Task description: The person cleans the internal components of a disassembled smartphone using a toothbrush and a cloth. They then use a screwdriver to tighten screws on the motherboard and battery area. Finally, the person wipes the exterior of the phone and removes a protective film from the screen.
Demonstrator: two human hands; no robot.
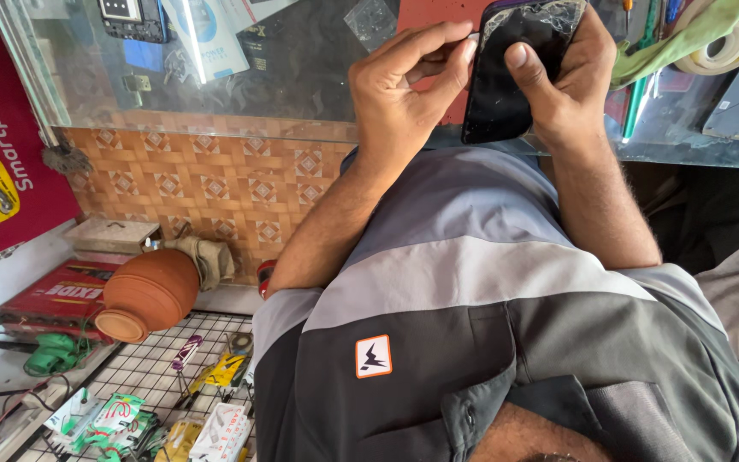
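The black phone [515, 68] stands tilted over the edge of the glass counter [215, 77], its cracked upper end pointing away from the person. The right hand [570, 81] wraps it from behind, fingers curled round the far side and the thumb pressed flat on the dark screen near the middle, so this hand is closed on the phone. The left hand [404, 90] sits just beside the phone's left edge; its thumb and forefinger are pinched narrow together, their tips touching that edge near the top. Whether they grip something thin there, I cannot tell.

Both forearms rise from a grey and dark grey shirt [472, 291] that fills the lower picture. Under the counter runs an orange patterned panel [215, 184]. At lower left a brown clay pot [147, 295] lies on its side beside a red box [57, 295], above a wire grid [156, 368] strewn with small packets.
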